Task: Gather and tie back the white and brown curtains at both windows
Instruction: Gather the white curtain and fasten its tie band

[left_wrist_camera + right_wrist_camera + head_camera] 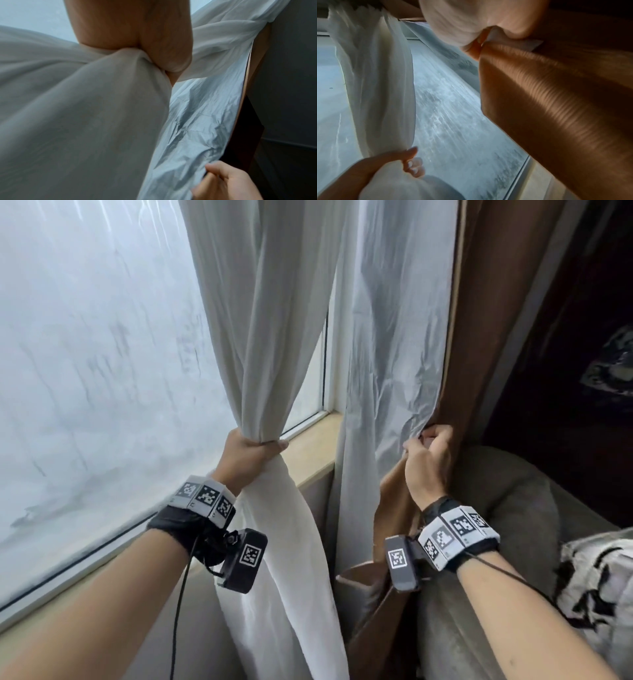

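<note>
While the frosted window [96, 344] fills the left of the head view, the step in hand looks like gathering — the white curtain [263, 313] is already bunched, the brown curtain [486, 313] only caught at its edge. To do it well, I would judge the right hand should sweep the brown cloth and its pale crinkled lining [394, 344] leftward in folds, meeting the white bundle above the wooden sill [315, 446] so one tie can circle both. The left hand [251, 453] is closed in a full fist around the white curtain, cloth ballooning below the grip; the right hand [428, 460] has curled fingers pinching the brown curtain's edge, near a grey armchair [507, 508]. By count: one window in sight, one white curtain, one brown curtain with one lining, two hands — no tie-back is visible.
</note>
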Action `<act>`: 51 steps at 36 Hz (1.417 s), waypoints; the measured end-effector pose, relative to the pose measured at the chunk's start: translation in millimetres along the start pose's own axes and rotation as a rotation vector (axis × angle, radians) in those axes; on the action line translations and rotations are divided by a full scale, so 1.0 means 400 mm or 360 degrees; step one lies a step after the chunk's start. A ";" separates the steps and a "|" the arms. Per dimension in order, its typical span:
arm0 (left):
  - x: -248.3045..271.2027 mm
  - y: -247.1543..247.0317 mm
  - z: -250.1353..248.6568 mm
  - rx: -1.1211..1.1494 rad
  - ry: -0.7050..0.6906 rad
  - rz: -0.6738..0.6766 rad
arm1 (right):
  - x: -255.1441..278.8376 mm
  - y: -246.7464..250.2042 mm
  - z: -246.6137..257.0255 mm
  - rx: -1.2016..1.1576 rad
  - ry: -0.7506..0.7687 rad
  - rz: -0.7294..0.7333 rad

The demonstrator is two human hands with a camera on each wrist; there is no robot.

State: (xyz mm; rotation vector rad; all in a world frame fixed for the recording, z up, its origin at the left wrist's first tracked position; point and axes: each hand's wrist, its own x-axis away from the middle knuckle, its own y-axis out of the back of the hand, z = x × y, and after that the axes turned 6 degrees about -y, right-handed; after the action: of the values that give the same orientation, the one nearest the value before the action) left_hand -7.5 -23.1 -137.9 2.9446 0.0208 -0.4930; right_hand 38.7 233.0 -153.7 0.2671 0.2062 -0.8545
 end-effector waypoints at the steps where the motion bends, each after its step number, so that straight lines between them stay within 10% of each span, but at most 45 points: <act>1: -0.002 -0.002 -0.001 -0.0011 0.0005 -0.0002 | -0.008 0.009 -0.006 0.0076 0.0028 -0.0033; 7: -0.007 -0.058 -0.018 -0.0044 0.0037 0.0103 | -0.024 0.044 -0.014 0.0157 0.0238 0.0018; 24: -0.047 -0.342 -0.076 0.0083 0.0100 0.0273 | -0.092 0.070 -0.041 -0.0821 -0.0237 0.0877; 35: -0.033 -0.302 -0.076 0.0107 0.0172 0.0201 | -0.155 0.047 -0.057 0.0164 0.0004 0.0731; 43: 0.020 -0.289 -0.100 0.0281 0.0309 0.0464 | -0.143 -0.023 -0.016 -0.0011 0.0034 0.0610; 51: 0.024 -0.325 -0.121 0.0167 0.0353 0.0341 | -0.094 -0.057 0.049 -0.0389 -0.0295 0.1117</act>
State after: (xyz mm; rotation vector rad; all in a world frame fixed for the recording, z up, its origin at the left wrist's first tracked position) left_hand 12.0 112.7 -115.6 3.0392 -0.2997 -0.1410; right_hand -1.3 239.5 -127.6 0.0190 0.0328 -0.1510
